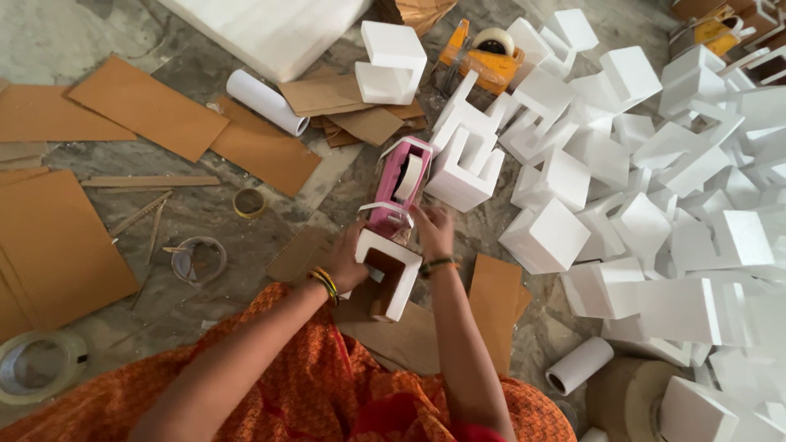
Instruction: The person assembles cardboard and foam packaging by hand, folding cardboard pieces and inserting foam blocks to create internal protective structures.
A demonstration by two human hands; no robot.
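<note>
At frame centre, your left hand (348, 263) clamps foam block (391, 274) on floor; your right hand (434, 231), fingers closed, grips pink tape dispenser (399, 187) just above. Risk: thin foam cracks under squeeze; tape runs crooked if block shifts.

Foam blocks (655, 164) lie right of the tape dispenser (399, 184).

Brown cardboard sheets (147, 106), white paper roll (266, 101), tape rolls (37, 364), orange tape dispenser (483, 57), foam block pile (655, 164)
</note>
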